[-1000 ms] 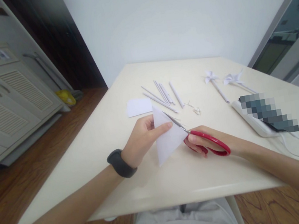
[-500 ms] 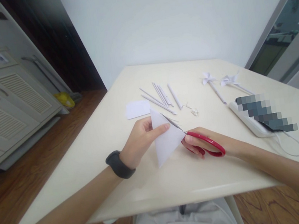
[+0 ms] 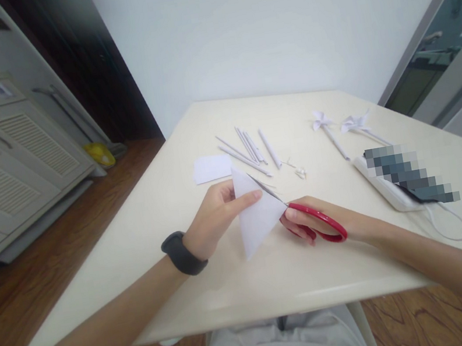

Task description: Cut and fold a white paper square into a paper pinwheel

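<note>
The triangle of paper (image 3: 254,229) is held up over the near middle of the table (image 3: 234,299), its longest edge on the left running far to near and its right corner at the base of the scissor blades. The left hand (image 3: 215,214) pinches it from the left, thumb across its front, the other fingers partly hidden behind. The right hand (image 3: 303,219) has its fingers wrapped round the red handles of the scissors (image 3: 315,211), which lie slantwise from near right to far left, blades along the paper's far-right edge. The left thumb tip sits just beside that blade line, on its near side; how wide the blades stand, I cannot tell.
</note>
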`<state>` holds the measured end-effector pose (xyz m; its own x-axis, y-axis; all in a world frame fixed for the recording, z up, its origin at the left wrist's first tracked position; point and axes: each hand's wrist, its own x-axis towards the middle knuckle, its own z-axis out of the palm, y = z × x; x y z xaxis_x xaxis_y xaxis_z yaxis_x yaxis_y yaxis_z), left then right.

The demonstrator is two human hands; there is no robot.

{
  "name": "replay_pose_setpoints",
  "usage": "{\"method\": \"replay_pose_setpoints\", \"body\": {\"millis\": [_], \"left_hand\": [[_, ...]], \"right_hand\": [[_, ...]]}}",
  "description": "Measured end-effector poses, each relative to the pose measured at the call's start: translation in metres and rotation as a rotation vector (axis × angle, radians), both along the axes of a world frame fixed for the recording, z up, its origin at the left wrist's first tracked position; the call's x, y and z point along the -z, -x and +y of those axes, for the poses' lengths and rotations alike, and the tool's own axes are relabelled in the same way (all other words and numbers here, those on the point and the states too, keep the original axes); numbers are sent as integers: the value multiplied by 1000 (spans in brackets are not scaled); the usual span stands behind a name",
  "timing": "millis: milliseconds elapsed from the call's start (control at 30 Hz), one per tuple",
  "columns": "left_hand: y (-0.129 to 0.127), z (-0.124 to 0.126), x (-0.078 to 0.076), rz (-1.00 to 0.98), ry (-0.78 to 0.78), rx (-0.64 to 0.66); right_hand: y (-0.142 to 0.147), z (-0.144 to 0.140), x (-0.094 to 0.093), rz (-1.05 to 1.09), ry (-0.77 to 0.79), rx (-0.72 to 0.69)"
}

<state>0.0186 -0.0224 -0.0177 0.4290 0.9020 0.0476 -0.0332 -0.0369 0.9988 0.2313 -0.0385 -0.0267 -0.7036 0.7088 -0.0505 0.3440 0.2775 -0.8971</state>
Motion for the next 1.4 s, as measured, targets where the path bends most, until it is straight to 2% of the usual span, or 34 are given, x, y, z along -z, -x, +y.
{"method": "replay_pose_setpoints", "body": {"millis": [733, 967, 1167, 1400], "left_hand": [[-1, -2, -1, -9, -2, -23], [0, 0, -1, 34, -11, -61], [0, 1, 0, 15, -12, -78], [-2, 0, 0, -14, -13, -73]], "right_hand": [[3, -2, -2, 63, 58, -40], [-1, 5, 1, 56, 124, 50], [-9, 18, -4, 34, 178, -42], [-11, 20, -1, 95, 222, 51]]}}
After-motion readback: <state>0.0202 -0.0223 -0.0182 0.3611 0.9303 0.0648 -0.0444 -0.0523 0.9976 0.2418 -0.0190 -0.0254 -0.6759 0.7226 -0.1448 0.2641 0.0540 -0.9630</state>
